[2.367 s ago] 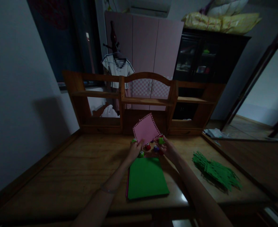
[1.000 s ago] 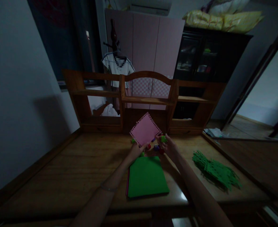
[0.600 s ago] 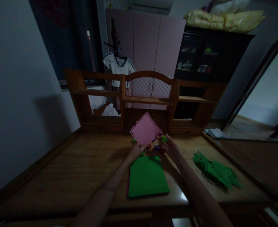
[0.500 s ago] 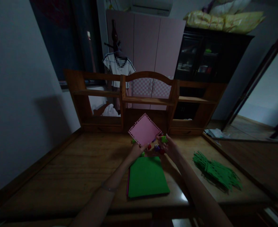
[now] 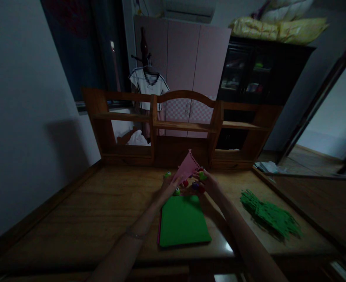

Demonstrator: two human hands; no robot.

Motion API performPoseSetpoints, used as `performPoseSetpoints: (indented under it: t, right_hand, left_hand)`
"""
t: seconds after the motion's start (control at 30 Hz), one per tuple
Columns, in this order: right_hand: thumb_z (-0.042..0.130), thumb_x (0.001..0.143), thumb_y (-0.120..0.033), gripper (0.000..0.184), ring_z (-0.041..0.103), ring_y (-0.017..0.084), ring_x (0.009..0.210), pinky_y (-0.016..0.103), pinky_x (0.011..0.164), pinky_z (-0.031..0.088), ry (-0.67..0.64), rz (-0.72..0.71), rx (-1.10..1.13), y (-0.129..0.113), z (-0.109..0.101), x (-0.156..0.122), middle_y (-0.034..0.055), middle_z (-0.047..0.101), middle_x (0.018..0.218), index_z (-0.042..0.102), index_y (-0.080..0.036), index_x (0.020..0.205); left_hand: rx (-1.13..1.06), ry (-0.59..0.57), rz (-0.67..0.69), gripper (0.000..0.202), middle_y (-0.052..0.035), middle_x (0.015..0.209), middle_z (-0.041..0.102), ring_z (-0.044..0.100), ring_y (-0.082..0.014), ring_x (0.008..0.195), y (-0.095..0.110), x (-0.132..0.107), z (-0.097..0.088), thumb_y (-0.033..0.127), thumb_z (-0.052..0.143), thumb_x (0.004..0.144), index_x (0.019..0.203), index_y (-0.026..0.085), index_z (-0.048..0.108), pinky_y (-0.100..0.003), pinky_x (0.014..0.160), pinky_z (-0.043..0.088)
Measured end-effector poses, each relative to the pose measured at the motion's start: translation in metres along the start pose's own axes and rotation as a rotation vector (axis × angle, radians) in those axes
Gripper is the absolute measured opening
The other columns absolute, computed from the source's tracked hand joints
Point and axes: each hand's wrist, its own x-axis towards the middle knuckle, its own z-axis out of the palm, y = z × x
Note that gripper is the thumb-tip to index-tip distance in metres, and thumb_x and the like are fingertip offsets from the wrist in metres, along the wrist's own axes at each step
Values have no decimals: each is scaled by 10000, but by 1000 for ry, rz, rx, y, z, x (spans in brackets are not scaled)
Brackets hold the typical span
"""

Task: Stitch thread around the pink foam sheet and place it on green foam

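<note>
fingertips [image 5: 177, 181] of the left hand [image 5: 168, 188] pinch a pink sheet [image 5: 187, 166] near the far edge of the worktop [image 5: 108, 211]; the right hand [image 5: 210, 183] curls half-closed round a green gadget [image 5: 202, 176]. the dark cabinet [image 5: 278, 78] holds small items [image 5: 253, 87].

The left forearm [image 5: 124, 248] and the right forearm [image 5: 243, 235] are both bare along all the length that is visible, and the left hand [image 5: 167, 188] and the right hand [image 5: 209, 183] are bare also. Around the left forearm, some way below the hand, goes one thin bracelet [image 5: 135, 235], narrow like a fine cord or chain; in this weak light its exact colour and material are difficult to tell.
</note>
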Motion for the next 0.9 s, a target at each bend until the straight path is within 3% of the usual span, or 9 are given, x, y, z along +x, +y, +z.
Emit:
performPoseSetpoints:
  t: [0.1,0.23,0.33,0.53,0.9]
  right_hand:
    - [674,685,-519,362,641,201,812,281,638,484,51,-10,-108,3,-3,1,50,675,991,670,-225,897]
    - [655,701,-533,398,547,112,548,225,475,392,52,-53,-343,9,-5,-3,24,661,804,666,-204,926]
    - [695,679,-495,395,561,125,582,228,520,417,0,-92,-465,11,-2,-7,17,647,735,662,-178,913]
    - [746,642,-440,431,642,204,773,310,688,493,-60,-107,-452,10,4,-9,66,676,913,638,-184,972]
    - [736,659,-424,424,629,173,705,269,615,466,-95,-99,-479,14,4,-8,45,675,869,617,-197,997]
  left_hand:
    - [6,-86,100,375,-71,745,696,617,-184,697,4,-2,-4,449,497,822,794,127,687,-264,652,446]
    - [-16,-85,129,334,-57,711,685,602,-168,653,9,-4,-5,402,501,828,823,118,676,-247,611,434]
    - [-25,-110,142,334,-49,709,683,600,-161,647,13,-6,-4,402,489,841,806,125,673,-242,617,434]
    - [-16,-127,145,352,-59,778,689,608,-175,713,12,-5,-3,420,493,843,844,120,676,-248,642,450]
    - [-88,-184,125,364,-57,734,654,577,-154,653,-4,1,2,442,528,817,832,100,651,-232,575,429]
